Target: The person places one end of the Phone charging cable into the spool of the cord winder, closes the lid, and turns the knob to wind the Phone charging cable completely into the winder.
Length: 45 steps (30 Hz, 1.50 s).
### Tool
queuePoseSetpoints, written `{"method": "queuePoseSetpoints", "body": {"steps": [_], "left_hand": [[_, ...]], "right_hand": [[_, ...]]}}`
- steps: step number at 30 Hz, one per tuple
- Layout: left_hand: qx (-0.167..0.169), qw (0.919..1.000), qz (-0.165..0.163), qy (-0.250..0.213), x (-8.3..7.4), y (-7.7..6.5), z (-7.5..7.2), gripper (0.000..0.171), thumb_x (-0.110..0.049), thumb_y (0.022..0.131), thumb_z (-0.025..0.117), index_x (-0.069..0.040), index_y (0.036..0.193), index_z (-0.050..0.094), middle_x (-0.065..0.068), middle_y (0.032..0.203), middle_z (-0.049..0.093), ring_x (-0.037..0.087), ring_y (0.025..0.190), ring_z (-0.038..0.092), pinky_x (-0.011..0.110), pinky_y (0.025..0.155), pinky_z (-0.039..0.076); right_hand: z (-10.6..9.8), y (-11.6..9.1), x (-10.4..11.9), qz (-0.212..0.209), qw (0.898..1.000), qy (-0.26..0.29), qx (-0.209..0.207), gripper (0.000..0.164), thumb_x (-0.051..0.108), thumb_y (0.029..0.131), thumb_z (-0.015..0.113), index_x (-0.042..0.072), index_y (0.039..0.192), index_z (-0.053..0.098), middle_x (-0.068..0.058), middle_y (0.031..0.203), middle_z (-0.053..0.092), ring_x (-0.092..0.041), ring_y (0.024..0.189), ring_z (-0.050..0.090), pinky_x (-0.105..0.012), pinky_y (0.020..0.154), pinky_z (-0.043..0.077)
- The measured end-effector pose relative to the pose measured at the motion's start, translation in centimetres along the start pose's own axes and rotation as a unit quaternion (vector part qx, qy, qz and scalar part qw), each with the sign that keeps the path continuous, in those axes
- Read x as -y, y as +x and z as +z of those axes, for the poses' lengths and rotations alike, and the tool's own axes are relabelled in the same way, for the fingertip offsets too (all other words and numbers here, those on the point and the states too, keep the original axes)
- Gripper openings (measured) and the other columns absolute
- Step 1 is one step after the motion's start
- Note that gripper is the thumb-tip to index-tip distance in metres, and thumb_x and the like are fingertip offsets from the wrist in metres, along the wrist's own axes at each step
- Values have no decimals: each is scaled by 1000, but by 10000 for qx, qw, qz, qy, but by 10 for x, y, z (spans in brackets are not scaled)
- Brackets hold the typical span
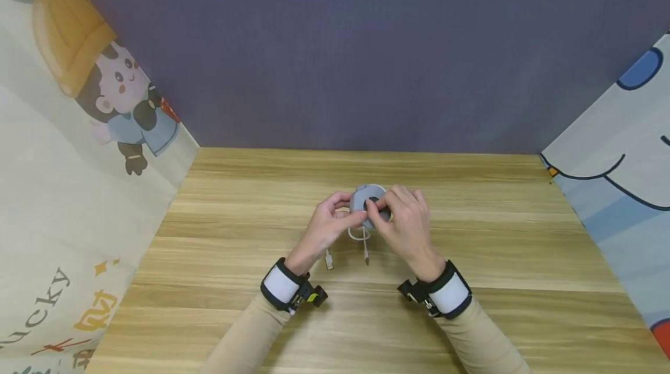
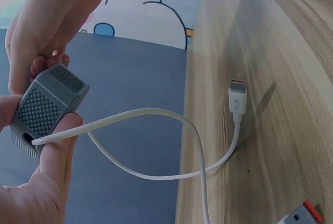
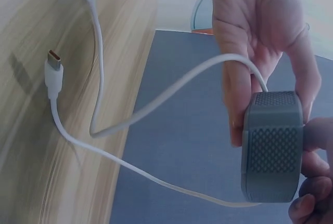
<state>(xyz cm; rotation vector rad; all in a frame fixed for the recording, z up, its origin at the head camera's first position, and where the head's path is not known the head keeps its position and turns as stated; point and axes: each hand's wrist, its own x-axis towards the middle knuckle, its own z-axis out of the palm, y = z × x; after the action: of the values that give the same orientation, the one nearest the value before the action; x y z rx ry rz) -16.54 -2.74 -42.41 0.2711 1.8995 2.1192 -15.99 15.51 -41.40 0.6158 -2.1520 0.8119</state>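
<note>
A grey, many-sided cable winder (image 1: 358,199) with textured edge panels (image 2: 39,112) is held up above the table between both hands. My left hand (image 1: 325,226) grips its rim from the left, thumb on the near face and fingers behind. With thumb and fingers, my right hand (image 1: 409,227) pinches at the dark centre of the winder; the exact contact is partly hidden. Two ends of a white charging cable (image 3: 171,91) come out of the winder. One ends in a USB-C plug (image 2: 237,99), the other in a USB-A plug (image 1: 329,261); both hang toward the table.
The wood-grain table (image 1: 220,246) lies under the hands. A dark blue-grey panel (image 1: 356,54) stands along its far edge. Printed cartoon sheets flank it, one on the left (image 1: 52,188) and one on the right (image 1: 628,176). Each wrist wears a strapped camera.
</note>
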Motion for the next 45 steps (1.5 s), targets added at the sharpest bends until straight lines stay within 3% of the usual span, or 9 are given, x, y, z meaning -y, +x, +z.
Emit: {"method": "queuePoseSetpoints", "body": {"steps": [5,13,22,25,30,40,45], "left_hand": [[-133,9999,30,85,2,0,3,51,-9,93,74,5,138,55,18,120,64,12,90,72,31,86,60],[-430,9988,-56,218,2,-1,6,53,-12,92,76,3,139,58,19,118,69,15,89,74,56,96,57],[-396,9987,-46,324,-1,-1,3,54,-10,93,74,4,142,56,21,124,68,14,87,73,51,91,60],[-328,9990,-4,300,-1,-1,1,52,-10,93,73,4,141,58,19,122,68,15,90,74,48,90,61],[-262,9993,18,267,-2,-1,-3,50,-8,93,73,3,140,59,18,118,68,17,92,76,41,88,62],[-269,9986,-144,439,-3,0,-7,54,-7,91,75,1,142,59,20,121,67,15,87,76,53,92,59],[-185,9977,-238,611,-3,0,-10,56,-10,92,75,0,144,57,20,122,68,19,90,76,39,88,62]], "right_hand": [[-1,-2,-2,30,10000,71,-9,21,10,85,79,6,73,63,-5,70,60,-21,64,53,-39,64,34],[-7,-2,-11,-160,9989,210,397,19,13,88,78,6,76,65,-3,72,56,-17,66,50,-36,65,35],[-12,1,-18,-626,9958,346,572,12,17,93,72,6,88,69,-3,81,60,-19,71,54,-35,66,38],[-14,3,-19,-822,9924,472,789,9,14,92,75,8,97,71,-3,87,63,-19,75,55,-36,68,39],[-19,7,-24,-1274,9821,557,1275,20,10,85,82,12,104,75,-2,96,64,-18,83,57,-34,70,37],[-26,13,-27,-1654,9662,277,1959,23,15,86,80,17,108,76,-1,101,64,-16,86,56,-32,72,37],[-31,15,-28,-1734,9575,241,2294,24,17,88,81,20,112,77,1,105,64,-15,87,56,-32,74,37]]}}
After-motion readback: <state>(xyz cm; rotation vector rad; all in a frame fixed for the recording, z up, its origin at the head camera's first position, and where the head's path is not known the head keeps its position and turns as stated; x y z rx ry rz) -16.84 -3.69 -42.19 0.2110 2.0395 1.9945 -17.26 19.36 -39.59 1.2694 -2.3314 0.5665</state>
